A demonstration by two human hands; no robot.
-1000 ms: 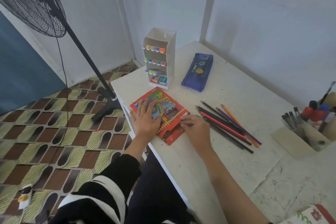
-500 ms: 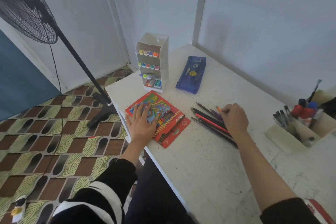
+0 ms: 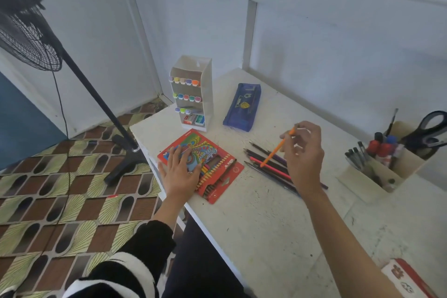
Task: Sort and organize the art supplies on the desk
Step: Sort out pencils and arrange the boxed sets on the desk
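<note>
Left hand (image 3: 180, 172) flat on pencil box (image 3: 231, 172), orange pencil (image 3: 276, 149) pinched in right hand (image 3: 304, 159), loose pencils (image 3: 272, 169) partly hidden behind it.

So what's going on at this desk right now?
A person is sorting coloured pencils. The left hand rests flat on the red pencil box, which lies open and partly filled on the white desk. The right hand pinches an orange pencil, held at a slant over the loose pencils beside the box. The blue pencil case and marker rack stand behind, untouched.
</note>
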